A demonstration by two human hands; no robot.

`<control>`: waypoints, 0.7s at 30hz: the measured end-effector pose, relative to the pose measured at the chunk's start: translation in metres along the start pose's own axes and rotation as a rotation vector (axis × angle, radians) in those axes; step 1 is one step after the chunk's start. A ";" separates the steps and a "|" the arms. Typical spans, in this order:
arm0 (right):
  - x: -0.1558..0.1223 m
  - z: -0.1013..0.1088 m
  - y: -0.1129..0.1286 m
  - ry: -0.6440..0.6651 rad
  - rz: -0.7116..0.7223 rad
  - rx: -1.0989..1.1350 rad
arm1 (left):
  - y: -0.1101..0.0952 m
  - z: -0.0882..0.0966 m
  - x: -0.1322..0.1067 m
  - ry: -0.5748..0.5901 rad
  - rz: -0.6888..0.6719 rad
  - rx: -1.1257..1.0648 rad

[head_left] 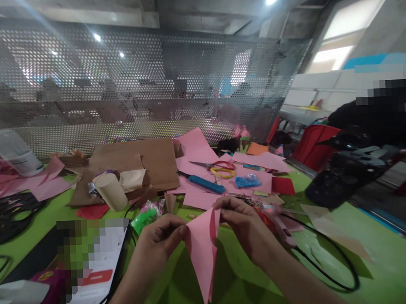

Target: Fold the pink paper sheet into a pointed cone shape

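Observation:
A folded pink paper (203, 250), shaped like a long triangle pointing down toward me, hangs between both hands above the green table (379, 269). My left hand (159, 237) pinches its upper left edge with thumb and fingers closed. My right hand (244, 224) pinches the upper right corner, fingers closed on the paper.
Loose pink sheets (196, 148), brown cardboard (156, 160), scissors with red and yellow handles (220, 168), a blue-handled tool (204, 184), a paper cone (111, 192) and a black cable (329, 263) lie on the table. A phone (94, 273) sits at lower left. A perforated metal screen (136, 83) stands behind.

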State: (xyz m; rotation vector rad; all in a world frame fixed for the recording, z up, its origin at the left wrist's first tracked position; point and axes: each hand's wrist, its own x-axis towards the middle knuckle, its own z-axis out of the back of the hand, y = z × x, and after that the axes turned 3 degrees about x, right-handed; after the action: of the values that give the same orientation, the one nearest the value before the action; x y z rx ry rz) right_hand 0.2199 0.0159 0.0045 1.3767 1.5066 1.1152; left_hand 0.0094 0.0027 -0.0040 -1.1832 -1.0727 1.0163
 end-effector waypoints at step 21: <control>-0.001 -0.003 0.004 -0.059 -0.027 0.085 | 0.004 -0.002 0.002 -0.089 -0.208 0.190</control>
State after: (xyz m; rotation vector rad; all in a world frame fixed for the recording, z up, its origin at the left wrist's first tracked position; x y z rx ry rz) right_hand 0.2178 0.0146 0.0089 1.4299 1.5411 0.9955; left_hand 0.0117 0.0044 -0.0078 -0.8619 -1.1176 0.9911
